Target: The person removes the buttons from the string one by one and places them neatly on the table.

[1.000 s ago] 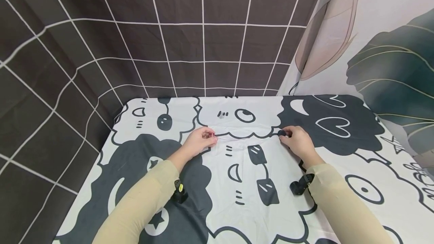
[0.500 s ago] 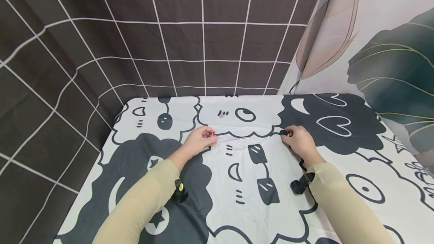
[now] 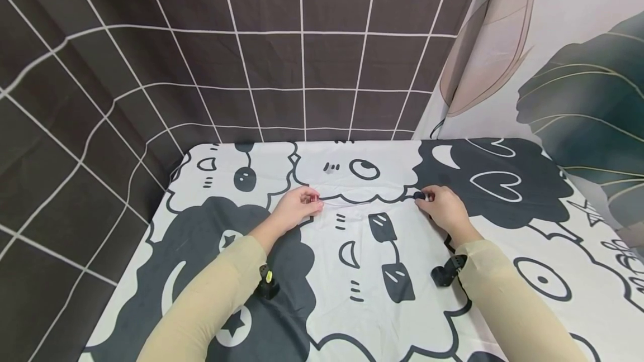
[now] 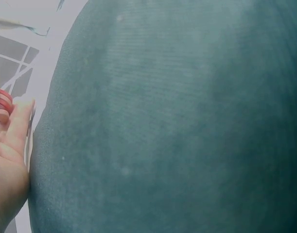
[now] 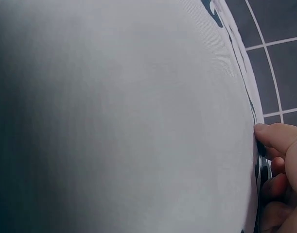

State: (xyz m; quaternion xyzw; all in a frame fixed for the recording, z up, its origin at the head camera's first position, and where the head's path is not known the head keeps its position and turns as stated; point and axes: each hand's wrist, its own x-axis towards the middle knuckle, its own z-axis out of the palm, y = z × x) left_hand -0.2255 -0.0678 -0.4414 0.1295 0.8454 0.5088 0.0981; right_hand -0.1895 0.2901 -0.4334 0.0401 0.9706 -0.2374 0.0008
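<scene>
The dark curtain with its white grid (image 3: 271, 60) takes up the most room, and it sits only a touch higher in the head view than it did a second ago. In front of it spreads a black-and-white cartoon-print cloth (image 3: 382, 323), its drawings lying as before; the loopy, letter-like strokes (image 3: 626, 261) at its right edge are too cut off to read. To the right is a leaf-print hanging (image 3: 578, 105), then the cream sleeves (image 3: 513, 295), whose pose barely differs from the earlier frames. The left hand (image 3: 294, 205) and right hand (image 3: 445, 211) are well apart, each pinching something small, both at practically the same spots over the print. A black camera (image 3: 268, 287) with a yellow mark rides on the left wrist. Between the left thumb and fingers is a red piece (image 4: 3, 101), rounded and layered in the left wrist view; a small black piece (image 3: 419, 195) pokes from the right fingertips, partly hidden, unmoved against the cloth. I can't see any brand on either.
</scene>
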